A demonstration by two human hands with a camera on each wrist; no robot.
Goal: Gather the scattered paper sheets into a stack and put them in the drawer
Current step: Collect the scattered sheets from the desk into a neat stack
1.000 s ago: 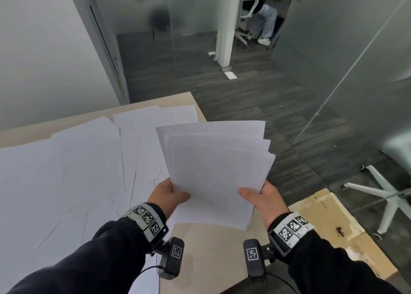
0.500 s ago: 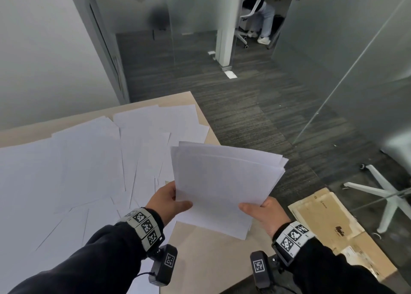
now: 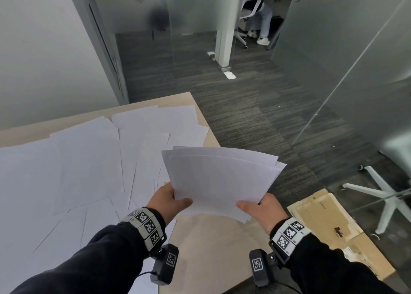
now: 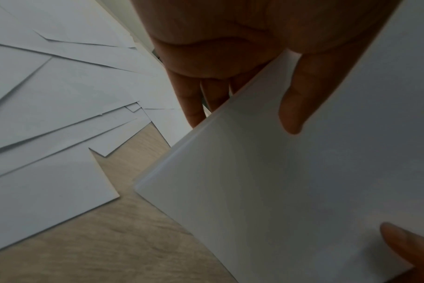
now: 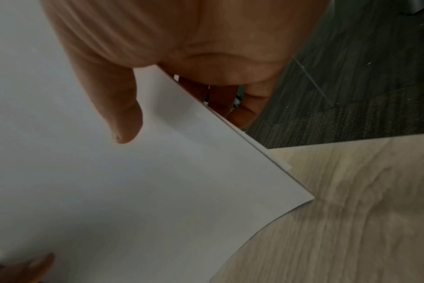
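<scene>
I hold a loose stack of white paper sheets (image 3: 222, 180) above the table's right corner, its far edges fanned unevenly. My left hand (image 3: 171, 199) pinches the stack's near left side, thumb on top and fingers underneath. My right hand (image 3: 260, 207) pinches its near right side the same way. In the left wrist view the stack (image 4: 303, 191) fills the right half under my thumb. In the right wrist view the stack (image 5: 133, 181) fills the left half, its corner over the table. Several more sheets (image 3: 77, 171) lie scattered and overlapping on the wooden table (image 3: 211, 249). No drawer is in view.
The table's right edge (image 3: 206, 124) drops to dark carpet. A flattened cardboard box (image 3: 329, 222) lies on the floor at right, beside a white chair base (image 3: 382, 195) and a glass partition. A person sits on a chair far back.
The stack has dropped lower and tilted away from me, turning a little clockwise; both hands moved right with it. The scattered sheets have not moved.
</scene>
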